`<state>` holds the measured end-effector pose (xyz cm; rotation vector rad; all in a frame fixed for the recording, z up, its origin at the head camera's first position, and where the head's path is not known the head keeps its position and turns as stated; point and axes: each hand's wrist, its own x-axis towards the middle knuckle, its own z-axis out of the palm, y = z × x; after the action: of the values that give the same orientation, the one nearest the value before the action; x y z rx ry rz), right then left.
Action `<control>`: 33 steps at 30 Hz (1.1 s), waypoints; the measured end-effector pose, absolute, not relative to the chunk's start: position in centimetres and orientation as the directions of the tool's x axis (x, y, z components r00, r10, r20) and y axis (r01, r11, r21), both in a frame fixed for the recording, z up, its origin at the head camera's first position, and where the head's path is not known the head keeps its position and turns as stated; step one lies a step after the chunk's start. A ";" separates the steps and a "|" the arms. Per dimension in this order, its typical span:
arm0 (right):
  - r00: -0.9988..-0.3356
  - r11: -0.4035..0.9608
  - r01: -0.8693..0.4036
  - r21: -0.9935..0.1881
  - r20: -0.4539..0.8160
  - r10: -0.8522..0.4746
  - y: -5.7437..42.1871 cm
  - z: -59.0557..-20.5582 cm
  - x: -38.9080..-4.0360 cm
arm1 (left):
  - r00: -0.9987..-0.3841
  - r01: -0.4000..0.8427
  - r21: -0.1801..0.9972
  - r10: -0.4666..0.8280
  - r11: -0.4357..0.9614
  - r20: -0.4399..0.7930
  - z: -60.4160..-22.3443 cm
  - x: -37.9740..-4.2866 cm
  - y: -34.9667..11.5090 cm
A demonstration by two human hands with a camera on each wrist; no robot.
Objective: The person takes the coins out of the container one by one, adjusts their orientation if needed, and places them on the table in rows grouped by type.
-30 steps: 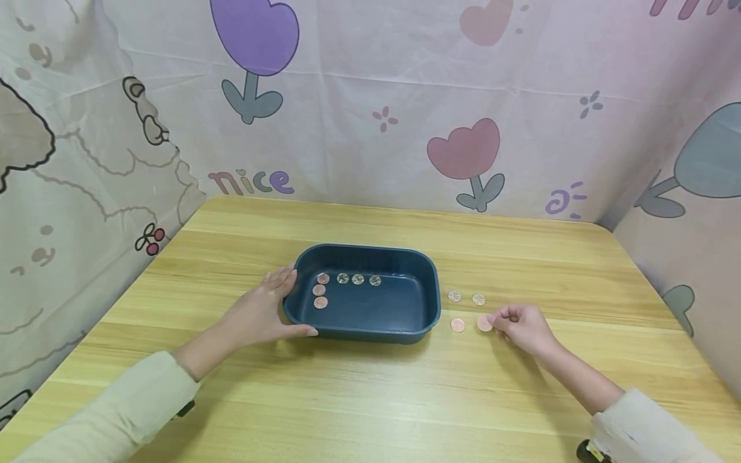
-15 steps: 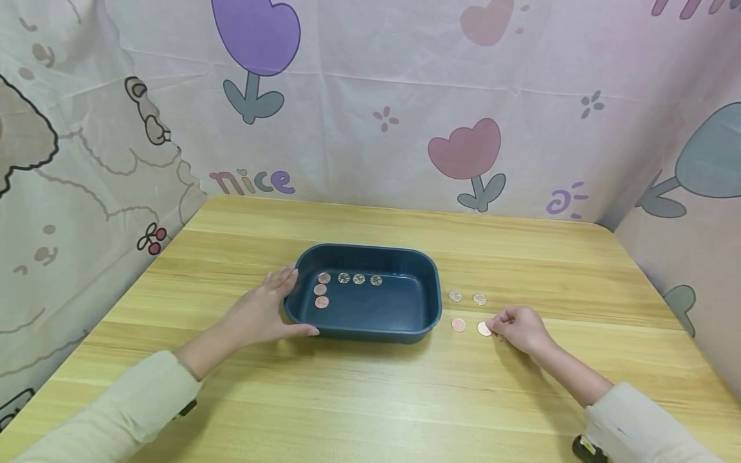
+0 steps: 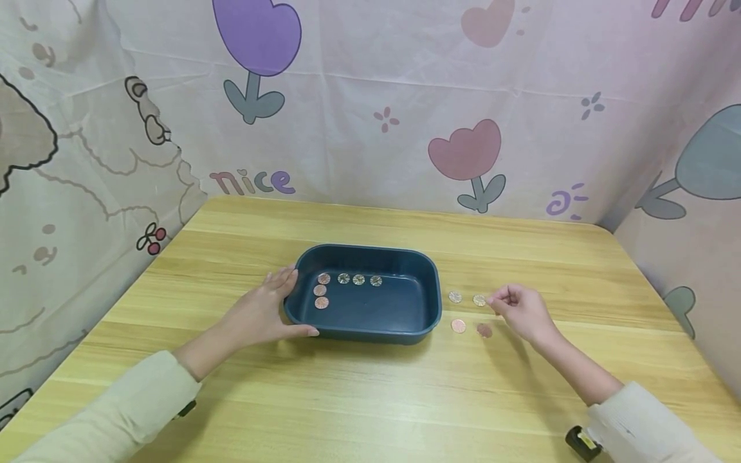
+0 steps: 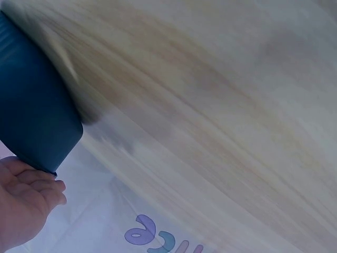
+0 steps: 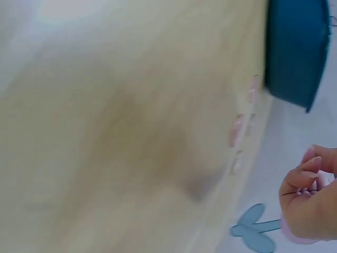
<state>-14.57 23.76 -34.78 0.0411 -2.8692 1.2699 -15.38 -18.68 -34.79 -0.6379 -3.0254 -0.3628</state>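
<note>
Just beside the right grip (image 3: pixel 523 313) lies a pale coin (image 3: pixel 479 300).

Open tabletop (image 3: pixel 370 399) in front, raised-walled blue tray (image 3: pixel 370 335) beyond, left hand (image 3: pixel 260 315) blocking its left end

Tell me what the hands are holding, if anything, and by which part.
The left hand grips the dark blue, rounded-rectangular, plastic-looking tray by its left end. The right hand, its fingers curled, shows nothing in its grasp.
</note>
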 end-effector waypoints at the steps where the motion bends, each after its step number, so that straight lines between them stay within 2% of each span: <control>1: -0.999 0.664 -0.046 -0.746 0.042 -0.022 23.4 -34.4 -14.6 | -0.915 0.402 0.220 0.395 0.889 0.075 -34.8 -15.4 -18.7; 6: -0.992 0.610 -0.113 -0.784 0.124 -0.024 21.4 -33.0 -14.7 | -0.913 0.408 0.220 0.400 0.886 0.080 -34.7 -15.3 -18.7; 11: -0.979 0.524 -0.201 -0.828 0.184 -0.084 18.8 -32.2 -15.0 | -0.915 0.404 0.219 0.397 0.888 0.078 -34.8 -15.4 -18.7; 20: -0.956 0.407 -0.276 -0.871 0.208 -0.205 13.7 -31.8 -15.9 | -0.916 0.399 0.217 0.394 0.891 0.070 -34.8 -15.4 -18.7; 33: -0.917 0.421 -0.359 -0.833 0.230 -0.327 7.6 -32.5 -17.3 | -0.916 0.400 0.223 0.395 0.889 0.066 -34.7 -15.4 -18.7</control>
<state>-17.31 7.58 -32.48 0.6324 -2.6212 1.5484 -15.37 -18.70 -34.67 -0.6386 -3.0349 -0.3641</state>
